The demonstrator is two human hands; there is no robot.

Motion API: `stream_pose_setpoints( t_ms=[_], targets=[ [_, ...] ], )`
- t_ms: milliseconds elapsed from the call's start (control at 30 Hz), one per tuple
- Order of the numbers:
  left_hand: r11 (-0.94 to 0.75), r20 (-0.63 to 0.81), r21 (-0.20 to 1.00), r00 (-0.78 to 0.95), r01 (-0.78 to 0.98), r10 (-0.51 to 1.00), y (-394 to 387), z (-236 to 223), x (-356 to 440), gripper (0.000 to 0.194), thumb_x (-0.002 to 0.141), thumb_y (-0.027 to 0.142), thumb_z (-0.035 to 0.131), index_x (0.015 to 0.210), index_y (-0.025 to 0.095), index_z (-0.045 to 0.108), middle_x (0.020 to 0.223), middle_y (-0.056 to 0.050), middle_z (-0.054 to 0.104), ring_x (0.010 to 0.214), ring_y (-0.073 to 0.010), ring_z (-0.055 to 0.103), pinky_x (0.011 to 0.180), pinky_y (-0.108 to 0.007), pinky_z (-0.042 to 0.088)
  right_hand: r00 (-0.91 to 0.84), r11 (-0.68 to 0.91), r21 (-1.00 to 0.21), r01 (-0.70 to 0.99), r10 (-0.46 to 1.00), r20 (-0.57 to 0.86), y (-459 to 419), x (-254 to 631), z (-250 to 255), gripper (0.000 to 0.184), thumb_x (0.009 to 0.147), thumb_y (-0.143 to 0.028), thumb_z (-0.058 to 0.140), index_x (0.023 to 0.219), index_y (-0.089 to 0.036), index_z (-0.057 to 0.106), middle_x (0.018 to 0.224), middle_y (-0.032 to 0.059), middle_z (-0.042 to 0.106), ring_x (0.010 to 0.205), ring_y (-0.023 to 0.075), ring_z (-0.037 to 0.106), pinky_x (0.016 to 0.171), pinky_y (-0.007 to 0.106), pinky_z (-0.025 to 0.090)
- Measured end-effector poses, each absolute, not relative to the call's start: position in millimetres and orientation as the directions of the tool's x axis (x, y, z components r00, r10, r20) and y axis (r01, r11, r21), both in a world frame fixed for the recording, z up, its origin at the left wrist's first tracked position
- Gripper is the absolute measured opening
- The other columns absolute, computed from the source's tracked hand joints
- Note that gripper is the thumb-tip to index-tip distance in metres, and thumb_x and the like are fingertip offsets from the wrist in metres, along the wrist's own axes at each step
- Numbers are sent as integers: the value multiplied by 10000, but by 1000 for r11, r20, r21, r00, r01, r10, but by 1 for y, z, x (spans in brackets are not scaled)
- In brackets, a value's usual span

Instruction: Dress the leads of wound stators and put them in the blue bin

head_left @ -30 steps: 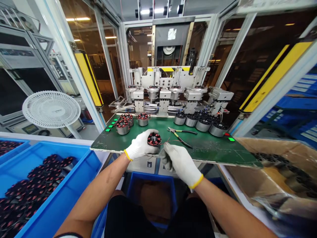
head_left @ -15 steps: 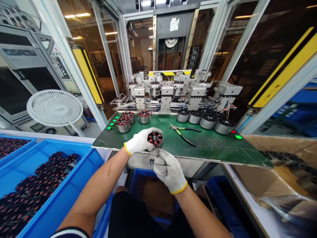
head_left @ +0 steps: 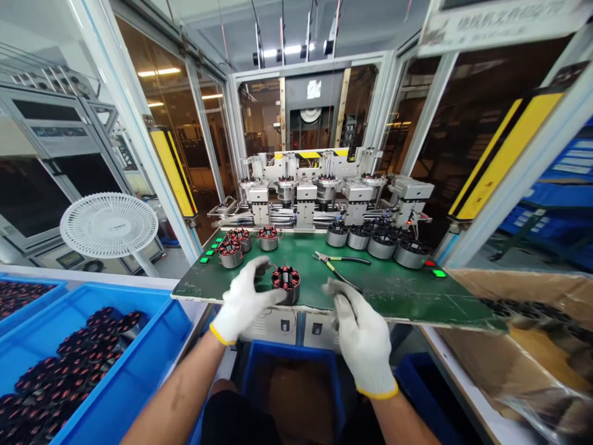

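- The left hand (head_left: 244, 298) wore a white knitted glove (head_left: 235, 311) with a yellow cuff edge (head_left: 222, 335).
- The right hand (head_left: 362, 334) wore a matching glove (head_left: 370, 352), greyed at the fingertips (head_left: 334, 287).
- The shorts (head_left: 238, 420) were black.

The left hand (head_left: 244, 300) hides part of the stator (head_left: 290, 285); the sign (head_left: 504, 28) is blurred.
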State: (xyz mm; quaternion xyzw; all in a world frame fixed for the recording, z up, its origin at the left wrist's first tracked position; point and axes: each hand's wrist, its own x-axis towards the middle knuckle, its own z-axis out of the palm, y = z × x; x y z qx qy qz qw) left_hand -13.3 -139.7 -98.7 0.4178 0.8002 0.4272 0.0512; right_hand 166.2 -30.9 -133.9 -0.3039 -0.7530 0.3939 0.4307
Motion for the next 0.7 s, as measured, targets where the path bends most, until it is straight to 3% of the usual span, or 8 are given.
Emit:
stream_pose_setpoints(
  t_ms=[67, 167, 233, 367, 500, 633, 700],
  targets=[
    [408, 222, 704, -726, 581, 651, -135, -102, 4, 751, 620, 492, 749, 1299, 308, 483, 1230, -50, 621, 1095, -290, 598, 926, -410, 450, -566, 558, -829, 29, 693, 447, -11, 153, -126, 378, 922, -284, 401, 1254, -226, 574, 1199, 51, 644, 666, 139, 646, 660, 287, 562],
    [465, 155, 686, -737, 559, 657, -119, -100, 16, 712, 578, 522, 764, 1222, 302, 553, 1127, -46, 670, 1007, -282, 639, 823, -359, 481, -708, 692, -718, -78, 469, 529, 10, 122, -126, 437, 859, -161, 399, 1246, -196, 599, 1246, 47, 621, 1062, 178, 617, 972, 337, 487],
    [472, 143, 683, -735, 557, 662, -113, -97, 16, 651, 582, 510, 760, 1175, 303, 590, 1094, -45, 684, 975, -281, 648, 778, -348, 487, -718, 743, -667, -53, 436, 542, 17, 108, -131, 452, 850, -137, 379, 1236, -173, 610, 1231, 61, 630, 1169, 185, 560, 1045, 361, 429],
    [373, 227, 731, -718, 572, 658, -121, -106, 18, 611, 566, 377, 774, 1144, 276, 605, 1093, -41, 682, 1013, -281, 633, 848, -379, 489, -705, 828, -559, 48, 425, 568, 9, 109, -144, 426, 879, -156, 363, 1224, -159, 613, 1196, 82, 647, 1105, 220, 601, 981, 404, 480],
    [95, 298, 899, -756, 428, 583, -145, -135, 40, 676, 596, 214, 712, 1236, 191, 494, 1213, -85, 621, 1105, -242, 602, 986, -367, 457, -670, 933, -360, -4, 264, 693, -20, 127, -151, 412, 910, -167, 335, 1218, -174, 609, 1162, 83, 662, 1018, 220, 638, 873, 381, 534],
    [-112, 199, 980, -798, 164, 569, -179, -153, 56, 696, 503, 198, 783, 1153, 197, 535, 1194, -89, 628, 1124, -298, 590, 1023, -419, 447, -583, 984, -164, -71, 93, 807, -58, 146, -146, 381, 926, -181, 344, 1197, -158, 611, 1063, 110, 691, 913, 208, 661, 774, 321, 541],
    [-120, 101, 992, -794, 36, 599, -198, -156, 57, 630, 499, 218, 803, 1090, 207, 584, 1096, -81, 671, 1059, -321, 620, 992, -443, 469, -590, 975, -204, -82, 117, 799, -75, 156, -141, 321, 942, -209, 373, 1088, -164, 655, 931, 103, 706, 831, 205, 660, 735, 303, 520]
  ],
)
